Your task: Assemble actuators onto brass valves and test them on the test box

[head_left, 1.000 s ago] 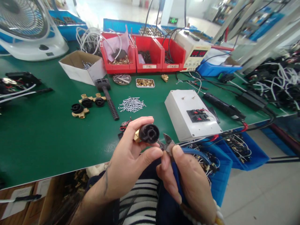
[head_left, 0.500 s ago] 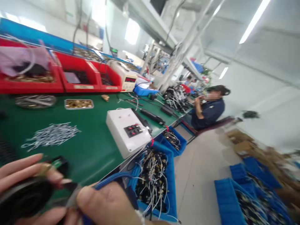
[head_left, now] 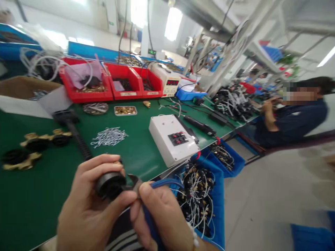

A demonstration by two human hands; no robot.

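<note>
My left hand [head_left: 89, 205] is wrapped round a round black part [head_left: 111, 184] near the table's front edge. Blue-handled pliers [head_left: 167, 182] are in my right hand [head_left: 163, 212], held close to their metal head. The pliers' jaws are apart and sit beside the right side of the black part, by my left thumb tip. Beyond my left hand, a ribbed black rod [head_left: 78, 139] lies on the green table [head_left: 138, 150]. A pile of twisted metal pins [head_left: 110, 137] lies further back.
A white switch box [head_left: 163, 146] stands right of the pins. Red bins [head_left: 125, 97] line the back. Blue crates [head_left: 220, 209] of wired parts sit beside the table. At right, a person [head_left: 295, 118] sits. Black and brass parts [head_left: 36, 144] lie at left.
The view has swung left, so the table's left side now shows. Both hands appear further right and higher in the picture, still holding the black part and the pliers.
</note>
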